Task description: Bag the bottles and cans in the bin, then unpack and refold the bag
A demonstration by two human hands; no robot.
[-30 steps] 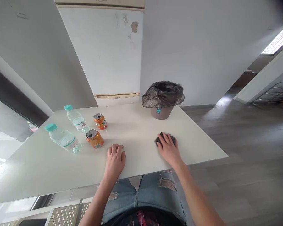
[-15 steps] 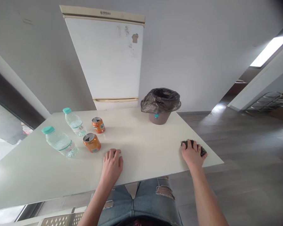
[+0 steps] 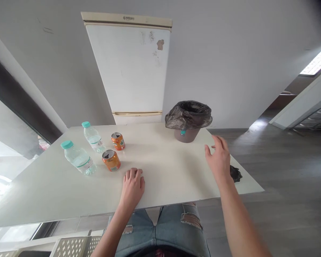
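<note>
My right hand (image 3: 218, 160) is raised above the table's right side, thumb and fingers apart, holding nothing. Partly hidden behind its wrist, a crumpled black plastic bag (image 3: 235, 174) lies near the table's right edge. Beyond that hand stands a brown trash bin (image 3: 187, 135), its rim covered by a dark bin liner (image 3: 188, 116). My left hand (image 3: 133, 184) rests on the tabletop with loosely bent fingers and nothing in it. Closest to it is an orange soda can (image 3: 111, 161), and a second orange can (image 3: 118, 141) stands farther back.
Two clear plastic bottles with teal caps, a nearer bottle (image 3: 79, 159) and a farther bottle (image 3: 93, 137), stand left of the cans on the white table (image 3: 160, 167). A white refrigerator (image 3: 131, 67) is against the wall behind. Perforated plastic baskets (image 3: 71, 247) sit below the front edge.
My right hand has let go of the black plastic bag and lifted up toward the bin, its fingers opening. The left hand stays on the table. The view has shifted slightly.
</note>
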